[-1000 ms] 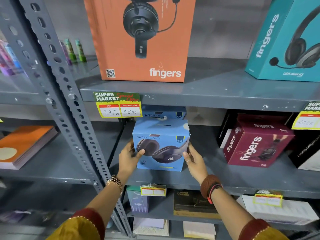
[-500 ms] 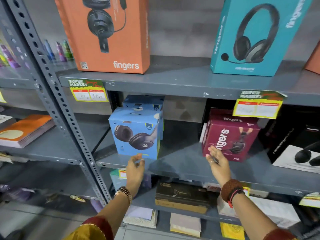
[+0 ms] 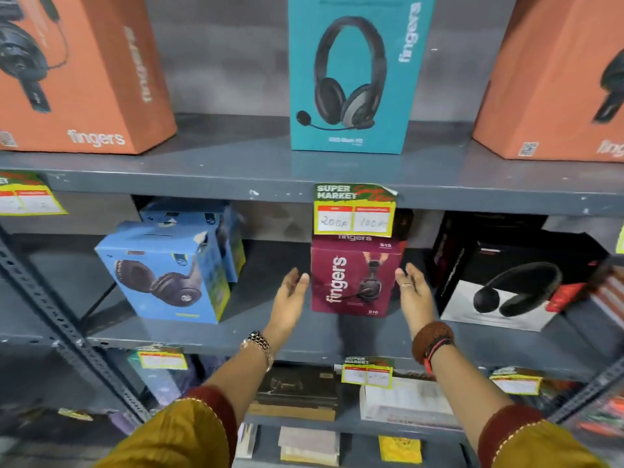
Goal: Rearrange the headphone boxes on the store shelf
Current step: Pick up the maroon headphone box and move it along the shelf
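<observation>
A maroon "fingers" headphone box (image 3: 354,282) stands on the grey middle shelf (image 3: 304,329). My left hand (image 3: 288,298) is open just left of the box, its fingertips near the box's left edge. On the other side my right hand (image 3: 413,292) is open too, close to the box's right edge. Neither hand grips it. A blue headphone box (image 3: 165,275) stands further left, angled, with a second blue box (image 3: 209,221) behind it. At the right sits a black and white headphone box (image 3: 499,292).
The upper shelf holds an orange box (image 3: 84,72), a teal headset box (image 3: 354,72) and another orange box (image 3: 557,79). A yellow price tag (image 3: 354,211) hangs over the maroon box. A perforated steel upright (image 3: 57,319) slants at left. Flat packs lie on the lower shelf (image 3: 371,423).
Both hands let go of the blue box and moved right, now flanking the maroon box. The view has shifted right along the shelf.
</observation>
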Action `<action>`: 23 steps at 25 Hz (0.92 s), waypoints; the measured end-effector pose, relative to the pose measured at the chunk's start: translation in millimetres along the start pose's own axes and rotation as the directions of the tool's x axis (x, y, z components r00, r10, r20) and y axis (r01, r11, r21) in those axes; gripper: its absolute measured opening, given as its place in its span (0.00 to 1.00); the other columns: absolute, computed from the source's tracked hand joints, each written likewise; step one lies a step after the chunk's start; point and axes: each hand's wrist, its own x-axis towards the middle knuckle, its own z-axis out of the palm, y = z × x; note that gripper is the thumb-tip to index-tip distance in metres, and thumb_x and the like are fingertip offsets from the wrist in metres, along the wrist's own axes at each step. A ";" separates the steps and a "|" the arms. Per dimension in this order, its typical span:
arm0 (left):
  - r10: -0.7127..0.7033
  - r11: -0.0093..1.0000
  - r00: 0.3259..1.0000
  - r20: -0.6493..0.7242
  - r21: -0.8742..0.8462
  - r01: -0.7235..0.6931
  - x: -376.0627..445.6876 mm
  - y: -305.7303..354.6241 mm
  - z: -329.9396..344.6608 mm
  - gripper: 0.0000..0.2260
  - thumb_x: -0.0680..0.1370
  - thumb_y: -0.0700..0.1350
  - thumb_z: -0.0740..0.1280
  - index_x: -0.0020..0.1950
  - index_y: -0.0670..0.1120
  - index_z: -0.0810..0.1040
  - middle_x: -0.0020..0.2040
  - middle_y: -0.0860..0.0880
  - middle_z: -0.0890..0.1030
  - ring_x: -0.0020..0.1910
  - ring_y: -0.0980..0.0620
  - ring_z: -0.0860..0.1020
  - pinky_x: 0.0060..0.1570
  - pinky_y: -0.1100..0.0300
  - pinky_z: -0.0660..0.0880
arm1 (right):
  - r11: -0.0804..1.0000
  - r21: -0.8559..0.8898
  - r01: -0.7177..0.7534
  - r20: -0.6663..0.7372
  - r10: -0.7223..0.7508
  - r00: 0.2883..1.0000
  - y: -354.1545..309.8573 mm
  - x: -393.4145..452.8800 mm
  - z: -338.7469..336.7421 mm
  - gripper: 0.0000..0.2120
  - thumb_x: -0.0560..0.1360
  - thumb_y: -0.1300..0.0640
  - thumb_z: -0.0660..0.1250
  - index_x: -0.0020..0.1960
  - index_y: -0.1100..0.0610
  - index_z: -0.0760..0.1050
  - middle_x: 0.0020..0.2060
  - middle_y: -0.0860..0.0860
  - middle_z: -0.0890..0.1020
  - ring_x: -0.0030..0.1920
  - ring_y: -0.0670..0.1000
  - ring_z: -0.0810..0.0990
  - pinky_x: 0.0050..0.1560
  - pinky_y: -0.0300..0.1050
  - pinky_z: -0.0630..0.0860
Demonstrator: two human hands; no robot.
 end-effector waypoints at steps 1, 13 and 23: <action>-0.010 1.000 1.000 0.011 -0.003 0.010 5.5 5.2 6.7 0.25 0.81 0.49 0.58 0.77 0.45 0.58 0.76 0.49 0.62 0.75 0.50 0.62 0.66 0.62 0.60 | 0.999 0.039 -0.032 0.013 0.032 0.999 -1.5 5.9 1.5 0.22 0.79 0.52 0.57 0.71 0.58 0.63 0.71 0.55 0.68 0.71 0.55 0.66 0.70 0.45 0.61; 0.050 0.999 0.999 -0.003 -0.002 -0.050 30.4 -14.4 8.7 0.35 0.69 0.71 0.52 0.72 0.56 0.67 0.72 0.51 0.70 0.71 0.50 0.69 0.73 0.48 0.62 | 0.989 0.069 -0.129 0.019 0.128 0.992 -7.6 9.9 10.9 0.25 0.78 0.43 0.53 0.71 0.53 0.65 0.70 0.51 0.70 0.71 0.53 0.67 0.73 0.50 0.60; 0.114 0.990 0.987 -0.114 -0.067 -0.122 -35.5 -6.9 -52.3 0.20 0.82 0.56 0.47 0.68 0.54 0.71 0.66 0.48 0.73 0.66 0.49 0.72 0.66 0.54 0.66 | 0.995 -0.029 -0.097 0.134 0.100 0.986 -38.8 -74.0 18.4 0.27 0.80 0.44 0.46 0.68 0.58 0.69 0.61 0.51 0.75 0.59 0.52 0.74 0.62 0.47 0.69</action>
